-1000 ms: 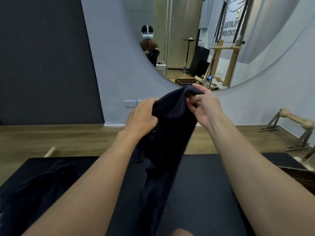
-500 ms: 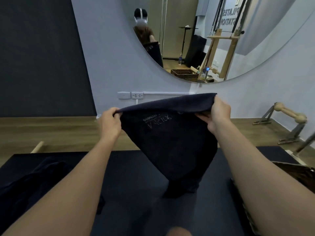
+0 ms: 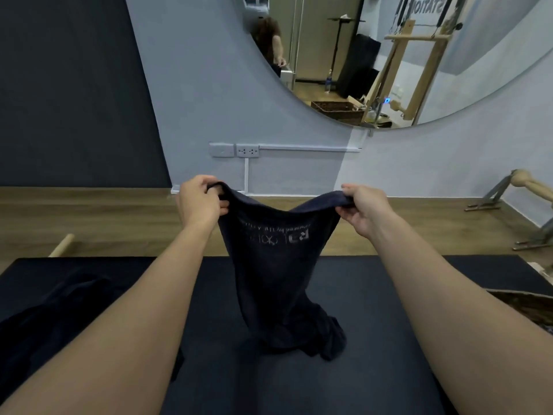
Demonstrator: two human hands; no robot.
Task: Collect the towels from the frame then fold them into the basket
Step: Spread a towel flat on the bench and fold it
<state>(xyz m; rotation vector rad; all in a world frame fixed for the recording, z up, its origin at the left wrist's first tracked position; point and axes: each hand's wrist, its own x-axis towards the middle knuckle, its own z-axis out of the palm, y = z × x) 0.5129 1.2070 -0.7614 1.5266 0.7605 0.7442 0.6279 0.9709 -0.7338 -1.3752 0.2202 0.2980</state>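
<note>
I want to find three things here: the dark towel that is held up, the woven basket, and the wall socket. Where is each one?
dark towel (image 3: 278,271), head view, the hanging middle below the printed letters.
woven basket (image 3: 526,299), head view, its rim at the right edge.
wall socket (image 3: 247,151), head view, its faceplate.

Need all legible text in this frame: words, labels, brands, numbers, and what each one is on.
"STATIO": mirror-reversed and cut off, dark wall lettering reflected in the large round wall mirror.
Pale two-line print on the dark navy towel: upside down, too blurred to read.
Nothing else legible.
</note>
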